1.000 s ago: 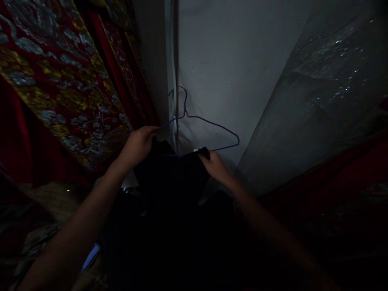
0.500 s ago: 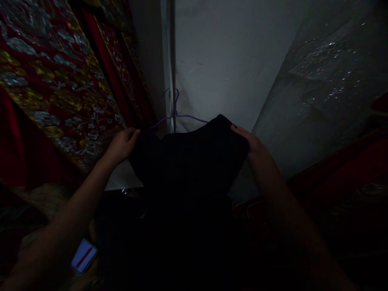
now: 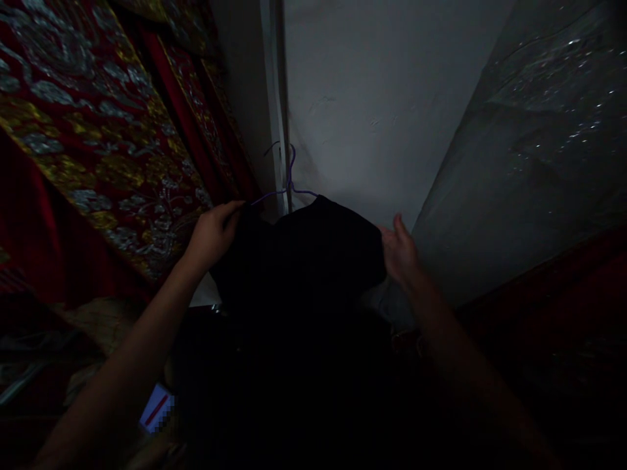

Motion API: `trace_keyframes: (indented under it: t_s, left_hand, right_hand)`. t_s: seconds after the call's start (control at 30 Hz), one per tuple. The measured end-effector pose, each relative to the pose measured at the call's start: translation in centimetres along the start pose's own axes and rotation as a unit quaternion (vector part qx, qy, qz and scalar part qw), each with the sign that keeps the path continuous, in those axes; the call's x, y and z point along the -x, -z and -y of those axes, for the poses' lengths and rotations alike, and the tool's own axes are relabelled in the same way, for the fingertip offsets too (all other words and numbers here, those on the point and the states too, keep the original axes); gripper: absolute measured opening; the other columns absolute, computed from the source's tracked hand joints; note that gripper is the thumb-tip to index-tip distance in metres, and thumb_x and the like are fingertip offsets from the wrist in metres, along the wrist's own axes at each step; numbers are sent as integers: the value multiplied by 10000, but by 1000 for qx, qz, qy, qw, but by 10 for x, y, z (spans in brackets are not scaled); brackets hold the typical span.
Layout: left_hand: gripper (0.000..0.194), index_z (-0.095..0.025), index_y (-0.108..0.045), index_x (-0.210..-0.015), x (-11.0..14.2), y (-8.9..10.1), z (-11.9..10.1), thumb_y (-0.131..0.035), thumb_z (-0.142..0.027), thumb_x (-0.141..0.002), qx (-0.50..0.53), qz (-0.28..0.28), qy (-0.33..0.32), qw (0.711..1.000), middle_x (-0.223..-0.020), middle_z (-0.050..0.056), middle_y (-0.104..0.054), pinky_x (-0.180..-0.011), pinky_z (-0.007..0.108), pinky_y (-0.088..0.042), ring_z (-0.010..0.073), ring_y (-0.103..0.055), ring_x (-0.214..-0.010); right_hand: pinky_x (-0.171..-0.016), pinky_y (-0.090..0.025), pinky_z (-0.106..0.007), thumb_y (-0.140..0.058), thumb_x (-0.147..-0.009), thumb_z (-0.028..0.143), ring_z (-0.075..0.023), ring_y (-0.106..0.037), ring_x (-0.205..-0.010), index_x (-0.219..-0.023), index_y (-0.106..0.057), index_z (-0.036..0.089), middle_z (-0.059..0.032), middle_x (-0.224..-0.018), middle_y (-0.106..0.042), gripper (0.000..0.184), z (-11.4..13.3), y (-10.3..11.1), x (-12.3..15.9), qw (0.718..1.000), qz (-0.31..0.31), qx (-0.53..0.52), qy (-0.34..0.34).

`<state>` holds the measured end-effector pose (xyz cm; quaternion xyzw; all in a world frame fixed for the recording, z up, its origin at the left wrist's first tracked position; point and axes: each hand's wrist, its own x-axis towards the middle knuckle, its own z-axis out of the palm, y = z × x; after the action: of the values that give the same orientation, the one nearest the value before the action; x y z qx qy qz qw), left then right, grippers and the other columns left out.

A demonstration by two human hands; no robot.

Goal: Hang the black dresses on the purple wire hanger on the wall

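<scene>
A black garment (image 3: 304, 254) hangs over a thin purple wire hanger (image 3: 290, 176), whose hook shows against the white wall. My left hand (image 3: 213, 232) pinches the garment's left shoulder at the hanger's end. At the garment's right shoulder is my right hand (image 3: 399, 251), fingers stretched out, touching the cloth's edge and holding nothing. The hanger's lower bar and right arm are hidden under the cloth.
Red cloth with gold and silver embroidery (image 3: 98, 130) hangs at the left. A grey sparkly fabric (image 3: 529, 143) hangs at the right, with dark red cloth (image 3: 563, 307) below it. A small white card with a red stripe (image 3: 157, 408) lies low at the left. The scene is dim.
The garment has been pulled up over the hanger, covering its right arm. My right hand has let go of the right shoulder and opened. My left hand still grips the left shoulder.
</scene>
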<state>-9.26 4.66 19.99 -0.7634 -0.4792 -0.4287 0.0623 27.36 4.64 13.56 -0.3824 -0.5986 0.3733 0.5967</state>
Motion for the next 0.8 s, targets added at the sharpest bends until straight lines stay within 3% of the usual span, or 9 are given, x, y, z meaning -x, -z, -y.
trace_keyframes:
  t_s: [0.13, 0.27, 0.37, 0.43, 0.47, 0.53, 0.63, 0.7, 0.8]
  left_hand:
    - [401, -203, -644, -1305, -15, -8, -21, -419, -261, -978, 30, -13, -55, 998, -1209, 89, -690, -1041, 400, -468, 228, -630, -1113]
    - [395, -209, -596, -1341, -19, -5, -55, -474, -316, -980, 76, -71, -111, 988, -1336, 82, -614, -1108, 412, -412, 236, -544, -1255]
    - [397, -192, -642, -1248, -7, 3, -75, -482, -438, -981, 129, -77, -63, 987, -1266, 85, -650, -1083, 414, -435, 253, -569, -1220]
    - [456, -169, -653, -1210, 4, 7, -84, -434, -502, -988, 226, -19, 6, 974, -1173, 103, -688, -1013, 412, -488, 255, -626, -1126]
    - [500, -160, -647, -1216, 11, 8, -88, -390, -527, -994, 285, 27, 47, 957, -1153, 117, -696, -976, 415, -510, 255, -648, -1084]
    - [585, -147, -629, -1242, 25, 12, -92, -294, -562, -1002, 383, 125, 134, 905, -1154, 146, -696, -902, 420, -540, 250, -676, -998]
    - [578, -160, -627, -1254, 51, 22, -90, -324, -571, -982, 427, 231, 251, 837, -1045, 140, -699, -683, 354, -546, 160, -625, -664]
    - [541, -182, -623, -1270, 69, 34, -83, -450, -570, -937, 409, 312, 299, 804, -878, 86, -685, -490, 281, -439, 82, -425, -455]
    - [532, -207, -670, -1200, 85, 56, -70, -572, -606, -863, 325, 449, 285, 782, -706, 23, -645, -406, 225, -306, 75, -356, -431]
  right_hand:
    - [-797, -589, -412, -785, -703, 591, -280, -729, -877, -961, -742, 204, -59, -859, -763, 467, 27, 1, -3, 998, 18, -36, -54]
    - [-787, -591, -424, -749, -766, 517, -274, -723, -852, -905, -738, 242, -56, -827, -747, 309, 52, 1, 8, 998, -46, -51, 0]
    - [-807, -584, -421, -696, -822, 506, -264, -707, -873, -926, -725, 255, -51, -883, -738, 273, 59, -1, 36, 991, -126, -25, 27]
    - [-839, -572, -406, -659, -862, 500, -250, -694, -905, -976, -724, 267, -41, -947, -734, 268, 63, -9, 63, 992, -112, 26, 51]
    - [-849, -566, -391, -652, -874, 493, -242, -689, -921, -1015, -726, 276, -39, -980, -734, 269, 65, -15, 77, 995, -51, 59, 67]
    - [-850, -560, -356, -665, -879, 474, -230, -690, -943, -1131, -717, 292, -43, -1056, -735, 315, 72, -31, 101, 974, 177, 113, 91]
    - [-920, -541, -340, -646, -911, 450, -226, -679, -1070, -1341, -625, 285, -61, -1242, -700, 461, 75, -52, 114, 871, 468, 135, 70]
    - [-968, -524, -353, -601, -946, 441, -220, -662, -1129, -1371, -599, 276, -67, -1281, -683, 457, 64, -59, 104, 862, 484, 141, 56]
    - [-1020, -500, -399, -610, -935, 427, -226, -629, -1184, -1357, -598, 278, -83, -1325, -649, 448, 33, -60, 74, 930, 315, 166, 93]
